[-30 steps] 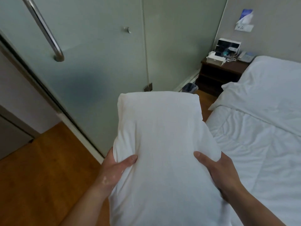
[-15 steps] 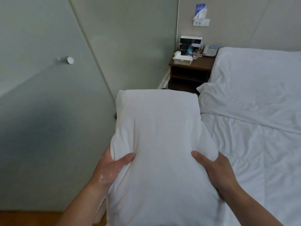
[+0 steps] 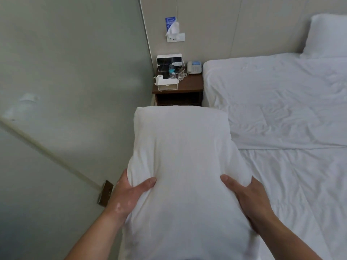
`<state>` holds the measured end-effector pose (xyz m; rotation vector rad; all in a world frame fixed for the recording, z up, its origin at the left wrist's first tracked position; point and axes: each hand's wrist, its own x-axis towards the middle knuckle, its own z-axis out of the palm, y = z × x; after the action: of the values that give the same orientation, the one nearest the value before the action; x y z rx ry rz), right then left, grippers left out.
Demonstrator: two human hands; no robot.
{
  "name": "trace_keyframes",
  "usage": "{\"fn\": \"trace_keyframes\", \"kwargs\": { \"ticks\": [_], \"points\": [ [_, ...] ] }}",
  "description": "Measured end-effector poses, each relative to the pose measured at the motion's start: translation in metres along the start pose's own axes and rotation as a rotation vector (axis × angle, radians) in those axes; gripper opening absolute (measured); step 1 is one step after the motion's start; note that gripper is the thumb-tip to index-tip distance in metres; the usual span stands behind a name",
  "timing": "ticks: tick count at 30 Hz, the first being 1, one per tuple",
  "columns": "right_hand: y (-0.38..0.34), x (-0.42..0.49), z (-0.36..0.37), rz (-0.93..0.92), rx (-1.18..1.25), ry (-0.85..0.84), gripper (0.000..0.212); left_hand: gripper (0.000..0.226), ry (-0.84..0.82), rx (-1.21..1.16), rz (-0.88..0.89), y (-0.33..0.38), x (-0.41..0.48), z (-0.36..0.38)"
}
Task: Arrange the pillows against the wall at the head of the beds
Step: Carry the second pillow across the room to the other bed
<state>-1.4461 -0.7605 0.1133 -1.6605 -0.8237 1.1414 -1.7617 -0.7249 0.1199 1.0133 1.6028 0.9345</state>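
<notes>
Since half a second ago your view has swung right; a second pillow [image 3: 327, 35] now shows propped against the wall [image 3: 262, 25], and the nightstand [image 3: 189, 85] sits closer; your left hand [image 3: 127, 196] and right hand [image 3: 247, 201] clamp the carried pillow's [image 3: 182, 166] sides, above the bed [image 3: 281, 102] edge; swing it carelessly and its far corner could sweep the glass [image 3: 180, 75] or telephone [image 3: 194, 67] off.

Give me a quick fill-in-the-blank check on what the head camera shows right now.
1. The left hand and right hand grip one plump white ____ between them.
2. The dark wooden nightstand stands ____ of the white-sheeted bed.
3. A second white pillow leans against the ____.

Missing words: pillow; left; wall
</notes>
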Motion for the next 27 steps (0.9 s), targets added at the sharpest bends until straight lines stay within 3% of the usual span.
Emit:
{"fn": "trace_keyframes", "kwargs": {
  "ticks": [9, 14, 17, 20, 24, 27],
  "points": [
    [-0.058, 0.091, 0.059, -0.018, 0.050, 0.110, 0.028, 0.124, -0.120, -0.018, 0.000, 0.050, 0.151, -0.004],
    [-0.085, 0.174, 0.077, -0.026, 0.052, 0.137, 0.034, 0.119, -0.126, -0.008, 0.013, 0.084, 0.234, 0.021],
    [-0.109, 0.234, 0.080, -0.046, 0.036, 0.119, 0.033, 0.104, -0.116, -0.025, 0.005, 0.110, 0.285, 0.041],
    [-0.139, 0.291, 0.075, -0.054, 0.020, 0.098, 0.026, 0.106, -0.111, -0.022, 0.008, 0.141, 0.329, 0.066],
    [-0.169, 0.354, 0.068, -0.045, 0.007, 0.093, 0.026, 0.079, -0.114, -0.016, 0.030, 0.181, 0.378, 0.098],
    [-0.182, 0.394, 0.069, -0.030, 0.036, 0.096, 0.022, 0.082, -0.104, 0.002, 0.036, 0.201, 0.415, 0.115]
  ]
}}
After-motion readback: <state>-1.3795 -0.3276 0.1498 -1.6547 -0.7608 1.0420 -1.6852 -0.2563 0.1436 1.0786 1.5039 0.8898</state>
